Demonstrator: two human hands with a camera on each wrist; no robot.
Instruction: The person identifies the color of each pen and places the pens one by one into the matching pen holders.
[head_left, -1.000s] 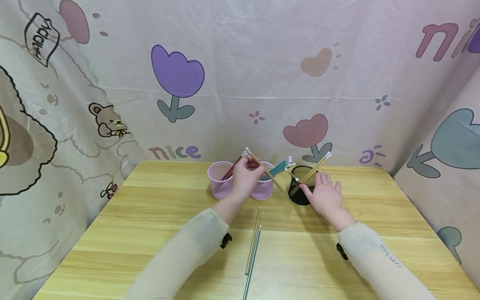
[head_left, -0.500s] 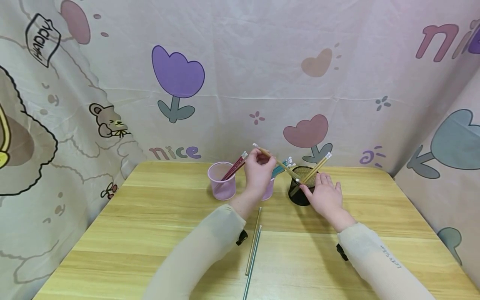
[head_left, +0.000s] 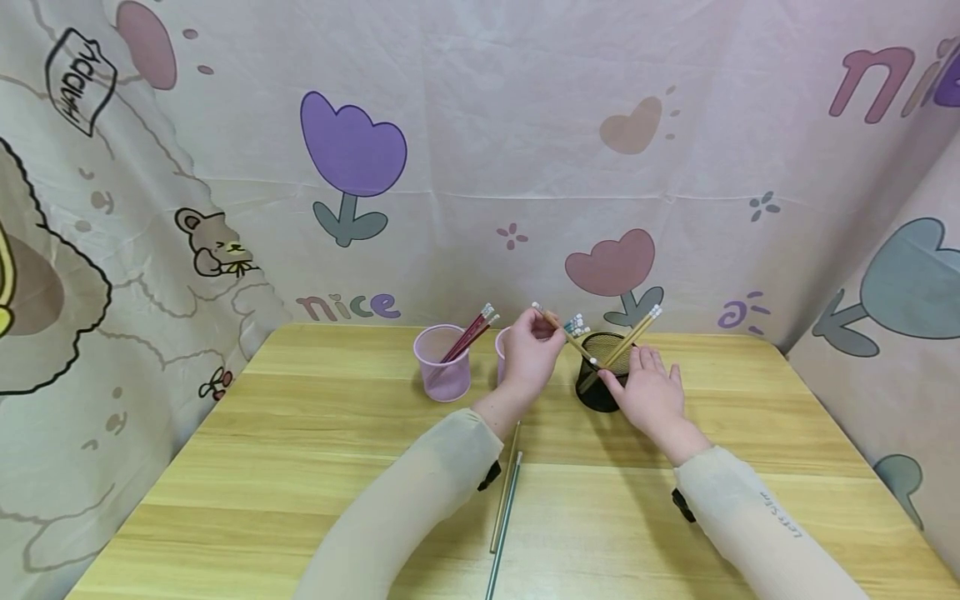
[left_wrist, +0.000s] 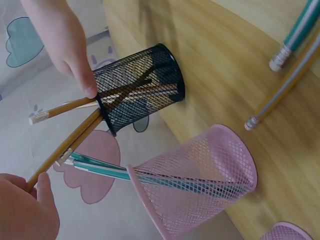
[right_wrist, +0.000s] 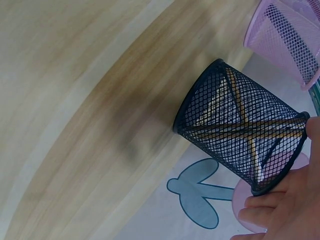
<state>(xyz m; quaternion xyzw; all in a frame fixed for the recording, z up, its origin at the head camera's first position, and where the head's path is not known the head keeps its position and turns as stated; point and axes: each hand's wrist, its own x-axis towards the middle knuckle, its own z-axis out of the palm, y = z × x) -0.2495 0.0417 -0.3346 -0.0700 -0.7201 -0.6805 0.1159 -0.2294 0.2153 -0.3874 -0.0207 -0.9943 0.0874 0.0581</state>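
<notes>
My left hand pinches a yellow pencil near its eraser end. The pencil slants down to the right, its lower part inside the black mesh pencil cup. Other yellow pencils lean in that cup, erasers up. My right hand rests against the cup's right side, thumb at the rim and fingers fairly straight behind it. Partly hidden by my left hand, a pink mesh cup holds several teal pencils.
Further left stands another pink mesh cup with a few dark red pencils. On the wooden table lie a yellow pencil and a teal pencil, side by side. A patterned cloth hangs behind the table.
My left hand has moved right with the yellow pencil, from in front of the pink cups toward the black cup, and the pencil's lower end has entered it. My right hand has stayed put.
</notes>
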